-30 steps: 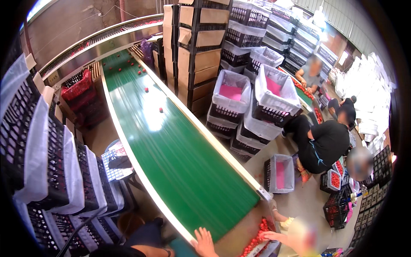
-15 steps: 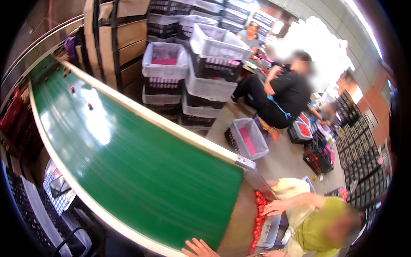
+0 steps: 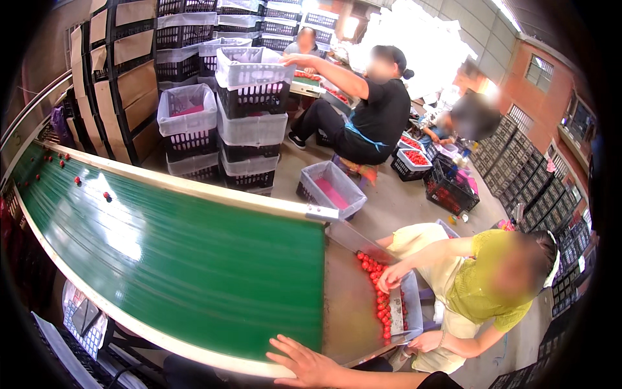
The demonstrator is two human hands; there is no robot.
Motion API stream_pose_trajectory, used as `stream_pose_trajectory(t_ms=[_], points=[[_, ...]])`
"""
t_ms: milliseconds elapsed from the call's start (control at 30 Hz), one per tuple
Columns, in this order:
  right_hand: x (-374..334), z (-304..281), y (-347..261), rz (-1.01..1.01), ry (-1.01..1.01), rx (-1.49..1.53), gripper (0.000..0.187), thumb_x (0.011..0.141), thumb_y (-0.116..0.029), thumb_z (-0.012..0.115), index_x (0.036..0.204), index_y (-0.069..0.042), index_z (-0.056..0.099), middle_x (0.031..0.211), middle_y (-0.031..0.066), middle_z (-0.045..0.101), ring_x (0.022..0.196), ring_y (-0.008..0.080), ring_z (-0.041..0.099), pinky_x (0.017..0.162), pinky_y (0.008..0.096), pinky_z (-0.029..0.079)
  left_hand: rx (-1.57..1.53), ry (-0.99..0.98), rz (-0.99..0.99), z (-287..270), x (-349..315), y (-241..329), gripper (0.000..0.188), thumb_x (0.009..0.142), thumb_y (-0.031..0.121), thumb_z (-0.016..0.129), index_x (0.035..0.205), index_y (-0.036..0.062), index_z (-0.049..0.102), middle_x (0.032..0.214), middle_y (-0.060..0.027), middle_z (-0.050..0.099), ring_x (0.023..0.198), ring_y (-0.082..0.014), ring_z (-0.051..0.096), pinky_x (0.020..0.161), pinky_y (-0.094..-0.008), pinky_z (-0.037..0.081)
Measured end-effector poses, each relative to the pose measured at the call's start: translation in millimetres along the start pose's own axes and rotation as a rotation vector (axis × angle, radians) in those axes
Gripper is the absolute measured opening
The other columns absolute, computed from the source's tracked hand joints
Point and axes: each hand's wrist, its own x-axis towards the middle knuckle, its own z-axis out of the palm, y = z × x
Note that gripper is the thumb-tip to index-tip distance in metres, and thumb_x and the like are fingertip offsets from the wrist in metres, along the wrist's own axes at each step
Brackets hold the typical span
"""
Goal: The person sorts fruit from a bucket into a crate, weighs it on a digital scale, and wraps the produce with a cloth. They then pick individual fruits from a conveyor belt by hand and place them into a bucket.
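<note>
My right hand (image 3: 304,364) reaches in from the lower right with its fingers spread. It is at the near rim of a green conveyor belt (image 3: 227,272), holding nothing. Its palm is turned down, and I cannot tell how firmly it touches the rim. Beyond the belt's right end, small red round fruits (image 3: 382,305) lie gathered on a metal chute (image 3: 346,298). A co-worker's hand (image 3: 391,277) is among them. More red fruits (image 3: 107,196) are scattered at the belt's far left. My left hand is out of view.
A lined crate (image 3: 407,301) stands at the chute's end beside a seated co-worker in yellow-green (image 3: 453,279). Behind the belt are stacked lined crates (image 3: 253,123) and another seated person in black (image 3: 379,110). A blue-and-white basket (image 3: 81,324) is at the lower left.
The view has turned, so the scene sits further left. More of my right hand and forearm shows. The person in black has stretched an arm to the stacked crates.
</note>
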Motion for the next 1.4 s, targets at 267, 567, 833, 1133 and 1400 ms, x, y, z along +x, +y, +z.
stream_pose_trajectory(t_ms=[267,567,833,1133,1400], points=[[-2,10,6,0.001,-0.024,-0.044,0.052,0.079,-0.036,0.057,0.118,-0.005,0.044,0.129,0.0195,0.031,0.120,0.0373,0.031,0.098,0.0426,0.030,0.055,-0.001,0.048,42,-7,8,0.034,0.083,0.025,0.046,0.107,0.0033,0.053,0.096,-0.0148,0.058,0.092,-0.0262,0.055,0.079,-0.0342,0.044],[-10,22,26,0.046,0.127,-0.223,0.041,0.073,-0.023,0.060,0.108,-0.004,0.051,0.122,0.0186,0.040,0.116,0.0358,0.035,0.099,0.0422,0.029,0.195,-0.120,0.133,109,-60,11,0.033,0.083,0.026,0.047,0.106,0.0034,0.054,0.094,-0.0151,0.059,0.091,-0.0268,0.056,0.078,-0.0341,0.044],[-4,20,4,0.080,0.266,-0.360,0.021,0.075,-0.015,0.057,0.093,-0.005,0.055,0.109,0.0140,0.049,0.105,0.0321,0.044,0.091,0.0402,0.034,-0.154,0.384,0.272,71,-152,1,0.023,0.083,0.021,0.049,0.095,0.0041,0.057,0.086,-0.0141,0.059,0.086,-0.0291,0.055,0.075,-0.0361,0.045],[-4,20,14,0.098,0.227,-0.399,0.015,0.077,-0.014,0.052,0.088,-0.005,0.057,0.106,0.0131,0.052,0.102,0.0310,0.046,0.090,0.0382,0.034,-0.444,1.490,-0.212,123,-204,-133,0.027,0.075,0.008,0.055,0.102,0.0035,0.053,0.101,-0.0150,0.054,0.099,-0.0300,0.048,0.085,-0.0371,0.039],[-9,18,16,0.161,0.175,-0.358,0.014,0.077,-0.013,0.051,0.087,-0.005,0.057,0.107,0.0126,0.052,0.102,0.0304,0.046,0.089,0.0383,0.035,-0.560,0.614,-0.950,252,-154,-226,0.065,0.068,0.023,0.062,0.123,0.0007,0.036,0.131,-0.0227,0.029,0.124,-0.0344,0.025,0.101,-0.0397,0.025]])
